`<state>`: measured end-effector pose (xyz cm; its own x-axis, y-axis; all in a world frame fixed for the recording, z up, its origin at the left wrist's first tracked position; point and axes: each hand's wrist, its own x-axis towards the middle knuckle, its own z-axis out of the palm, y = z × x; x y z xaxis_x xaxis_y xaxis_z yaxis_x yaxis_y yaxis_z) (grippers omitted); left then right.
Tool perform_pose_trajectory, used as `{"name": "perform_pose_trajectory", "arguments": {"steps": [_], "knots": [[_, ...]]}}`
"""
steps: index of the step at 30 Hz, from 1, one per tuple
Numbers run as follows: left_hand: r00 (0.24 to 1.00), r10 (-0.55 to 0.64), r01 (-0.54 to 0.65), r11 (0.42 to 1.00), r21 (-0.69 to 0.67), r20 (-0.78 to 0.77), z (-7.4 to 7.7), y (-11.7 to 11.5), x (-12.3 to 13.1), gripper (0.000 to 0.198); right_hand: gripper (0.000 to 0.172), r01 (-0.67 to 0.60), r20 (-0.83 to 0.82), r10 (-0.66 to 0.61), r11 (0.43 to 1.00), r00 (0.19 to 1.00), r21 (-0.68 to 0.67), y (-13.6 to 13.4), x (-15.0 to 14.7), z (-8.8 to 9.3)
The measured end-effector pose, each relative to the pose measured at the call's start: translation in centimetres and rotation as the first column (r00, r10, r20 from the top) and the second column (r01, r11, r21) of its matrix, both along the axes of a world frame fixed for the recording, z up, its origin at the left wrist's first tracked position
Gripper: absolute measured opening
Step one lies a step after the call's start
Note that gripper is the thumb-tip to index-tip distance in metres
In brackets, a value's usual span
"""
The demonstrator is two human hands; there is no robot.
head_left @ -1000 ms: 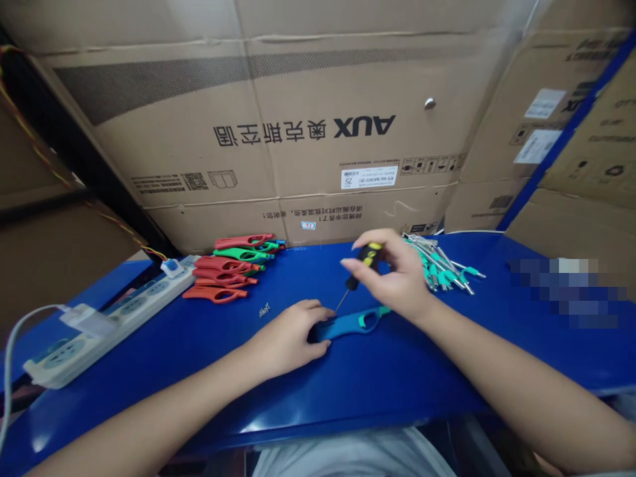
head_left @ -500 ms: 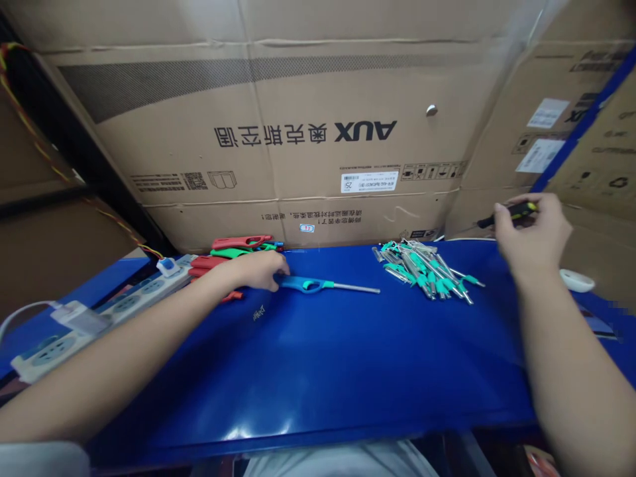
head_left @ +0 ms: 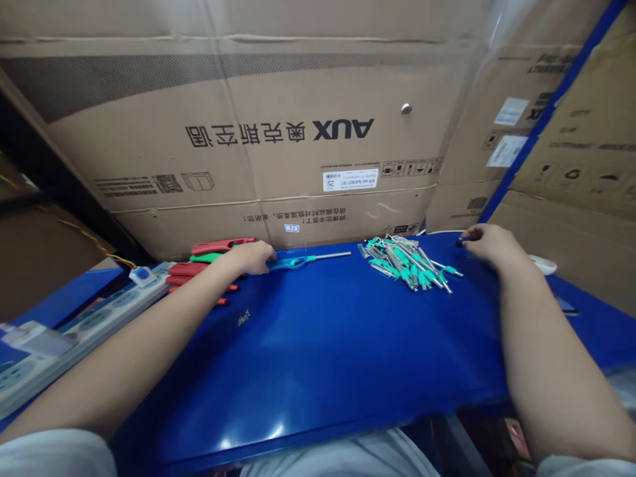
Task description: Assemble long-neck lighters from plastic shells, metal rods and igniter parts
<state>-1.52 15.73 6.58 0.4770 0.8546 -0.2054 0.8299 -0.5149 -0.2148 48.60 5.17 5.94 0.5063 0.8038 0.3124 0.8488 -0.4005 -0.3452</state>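
Observation:
My left hand (head_left: 256, 257) is closed around the handle end of a blue long-nosed lighter (head_left: 293, 262), beside a pile of red and green lighter handles (head_left: 223, 246). The lighter's metal nozzle points right, low over the table's back part. On the right, the fingers of my right hand (head_left: 489, 242) are closed on a screwdriver (head_left: 460, 244), of which only a small dark part shows. A heap of metal nozzle tubes with green ends (head_left: 410, 262) lies between my hands, nearer the right one.
A blue table (head_left: 348, 351) spreads beneath, with cardboard (head_left: 278, 86) standing along its back. At left lies a white power strip (head_left: 114, 315) with a plug in it. A white oval object (head_left: 542, 265) sits beyond my right forearm.
The blue lighter has moved toward the back of the table with my left hand. My right hand has come lower and left, toward the tube heap. The view has swung slightly right.

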Motion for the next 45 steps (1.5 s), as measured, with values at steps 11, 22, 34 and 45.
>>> {"name": "perform_pose_trajectory", "arguments": {"steps": [11,22,34,45], "knots": [[0.991,-0.056,0.04,0.991,0.13,0.12,-2.7,1.3,1.3,0.039,0.039,-0.042,-0.196,-0.038,0.92,0.98,-0.389,0.7,0.1,-1.8],[0.979,0.003,-0.051,0.972,0.227,0.205,-3.8,1.7,2.1,0.03,0.025,-0.13,-0.237,0.052,0.935,0.97,-0.331,1.1,1.1,-2.5],[0.942,0.165,-0.28,0.868,0.41,0.293,-2.1,-2.2,2.4,0.031,0.003,0.003,-0.11,-0.019,0.99,0.994,-0.139,0.8,-0.5,-1.5],[0.834,0.461,-0.537,0.804,0.256,0.303,1.4,-2.1,-4.0,0.04,0.036,-0.145,0.011,0.146,0.975,0.989,0.167,0.6,-7.8,-1.1]]}}
